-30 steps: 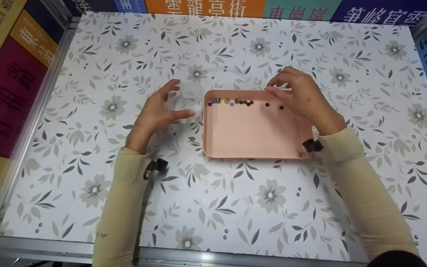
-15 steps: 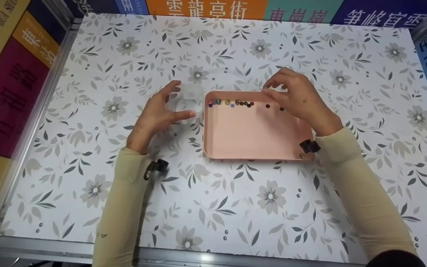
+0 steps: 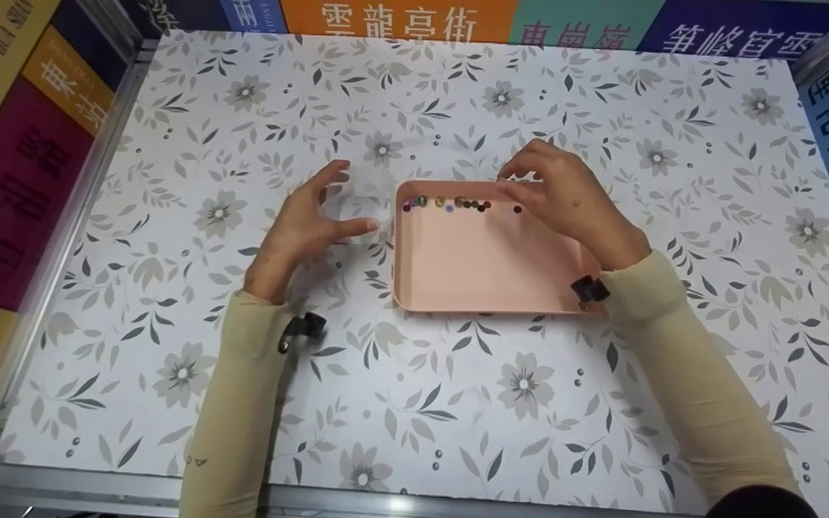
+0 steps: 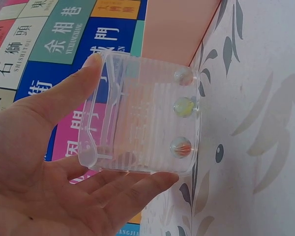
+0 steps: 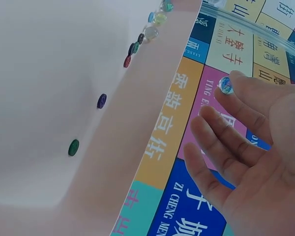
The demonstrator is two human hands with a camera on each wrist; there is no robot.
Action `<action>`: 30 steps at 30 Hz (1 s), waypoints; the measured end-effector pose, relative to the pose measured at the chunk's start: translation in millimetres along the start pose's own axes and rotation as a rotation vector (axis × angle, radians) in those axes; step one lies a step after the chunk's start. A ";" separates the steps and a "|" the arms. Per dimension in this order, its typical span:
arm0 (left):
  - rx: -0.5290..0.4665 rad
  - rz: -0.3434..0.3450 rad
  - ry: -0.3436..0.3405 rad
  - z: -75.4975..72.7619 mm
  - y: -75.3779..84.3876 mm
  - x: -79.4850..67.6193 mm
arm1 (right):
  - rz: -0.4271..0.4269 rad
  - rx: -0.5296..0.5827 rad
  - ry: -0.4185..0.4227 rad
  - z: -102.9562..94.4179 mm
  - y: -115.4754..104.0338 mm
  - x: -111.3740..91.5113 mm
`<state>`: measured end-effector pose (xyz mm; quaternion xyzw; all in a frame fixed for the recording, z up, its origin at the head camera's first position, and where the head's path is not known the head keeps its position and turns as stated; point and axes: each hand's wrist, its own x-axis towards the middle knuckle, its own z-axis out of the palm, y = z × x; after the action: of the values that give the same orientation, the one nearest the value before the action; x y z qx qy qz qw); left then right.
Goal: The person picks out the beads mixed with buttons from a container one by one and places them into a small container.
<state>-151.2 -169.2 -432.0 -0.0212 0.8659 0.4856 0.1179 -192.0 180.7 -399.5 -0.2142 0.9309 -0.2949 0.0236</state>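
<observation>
My left hand (image 3: 303,216) grips a clear plastic box (image 4: 137,115) at the left end of a pink tray (image 3: 486,277). Several glass marbles lie in the box, one with a yellow-green swirl (image 4: 185,106) and another with an orange one. Over the tray's far wall, my right hand (image 3: 576,205) pinches a blue glass marble (image 5: 226,85) between thumb and index finger. Inside the tray, a row of small buttons and marbles lies along the far wall; among them are a green button (image 5: 73,147), a purple button (image 5: 102,101) and a clear marble (image 5: 150,33).
White floral-patterned paper (image 3: 386,388) covers the table. Boards with colourful Chinese lettering (image 3: 400,18) stand along its back and sides. A metal rail (image 3: 83,475) runs along the front edge.
My right hand has moved slightly left along the tray's far wall with the marble. The left hand has stayed at the clear box.
</observation>
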 end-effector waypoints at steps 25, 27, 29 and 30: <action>0.005 -0.001 0.006 1.2 -0.6 -0.5 | -0.139 0.020 0.012 16.6 -23.6 5.5; 0.015 0.002 0.008 1.6 -0.8 -0.2 | -0.149 0.028 0.015 16.8 -24.9 5.5; 0.014 -0.001 0.008 1.8 -0.9 0.1 | -0.153 0.028 0.016 17.2 -26.0 5.6; 0.013 -0.002 0.009 1.9 -0.9 0.3 | -0.155 0.028 0.016 17.5 -26.5 5.7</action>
<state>-151.0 -168.0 -433.8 -0.0232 0.8696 0.4798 0.1147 -184.0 149.4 -398.6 -0.2830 0.9075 -0.3104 -0.0035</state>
